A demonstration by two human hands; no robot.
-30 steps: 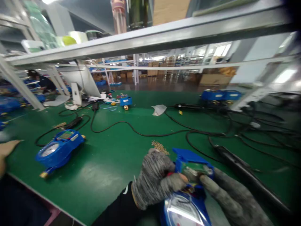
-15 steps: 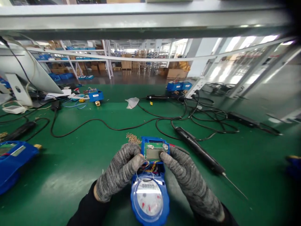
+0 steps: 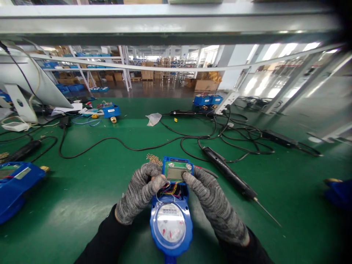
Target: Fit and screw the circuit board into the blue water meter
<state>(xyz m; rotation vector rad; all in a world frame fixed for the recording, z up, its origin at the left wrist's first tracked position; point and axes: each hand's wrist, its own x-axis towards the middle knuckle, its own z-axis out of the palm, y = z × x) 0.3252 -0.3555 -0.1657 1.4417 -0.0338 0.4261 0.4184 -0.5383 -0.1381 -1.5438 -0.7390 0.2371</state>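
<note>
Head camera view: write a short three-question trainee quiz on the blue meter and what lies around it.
1. True or false: both gloved hands touch the green circuit board at the top of the blue round-dialled water meter.
2. Which lies nearest the right hand? A white plastic bag; B black electric screwdriver; C second blue meter.
3. Fill in: the pile of small brass screws lies just beyond the ___ hand.

Key: 1 true; 2 B; 3 left.
</note>
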